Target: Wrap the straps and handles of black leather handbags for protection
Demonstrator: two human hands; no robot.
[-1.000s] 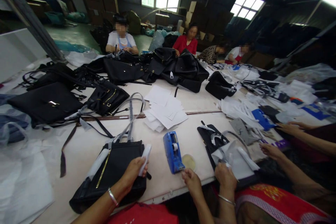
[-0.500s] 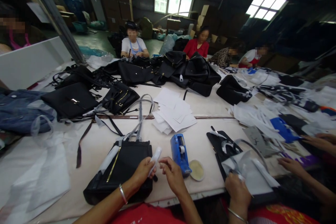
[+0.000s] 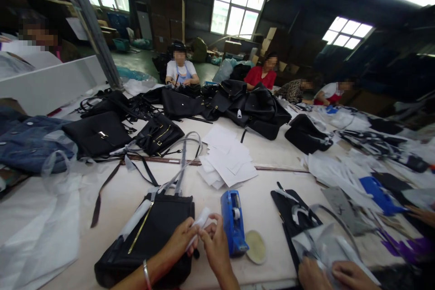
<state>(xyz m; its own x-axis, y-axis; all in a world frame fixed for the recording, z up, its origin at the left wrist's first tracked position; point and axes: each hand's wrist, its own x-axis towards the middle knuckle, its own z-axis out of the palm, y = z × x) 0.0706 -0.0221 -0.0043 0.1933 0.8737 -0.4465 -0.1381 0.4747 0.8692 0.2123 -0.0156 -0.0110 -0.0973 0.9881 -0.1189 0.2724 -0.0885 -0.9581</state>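
Note:
A black handbag [image 3: 159, 231] with a gold zipper lies on the table in front of me, its long handles wrapped in clear plastic. Over the bag's right side, my left hand [image 3: 181, 240] is closed around a small white-wrapped roll [image 3: 204, 216]. What is inside the wrapping is hidden. My right hand [image 3: 216, 242] has its bent fingers pressed on the roll's right side, against the left fingers. Just right of it stands a blue tape dispenser [image 3: 234, 224], beside a round, shallow, yellowish dish [image 3: 256, 247].
White paper sheets [image 3: 227, 156] lie in a loose stack beyond the dispenser. Black bags [image 3: 231, 104] are heaped farther back. To my right, a co-worker's hands [image 3: 316, 274] handle another black bag [image 3: 295, 217] and white wrapping. A metal post [image 3: 91, 27] rises at the left.
My right hand has come left from beside the roll and now grips it together with my left. The view has tilted up slightly. The co-worker's second hand has reached their wrapping.

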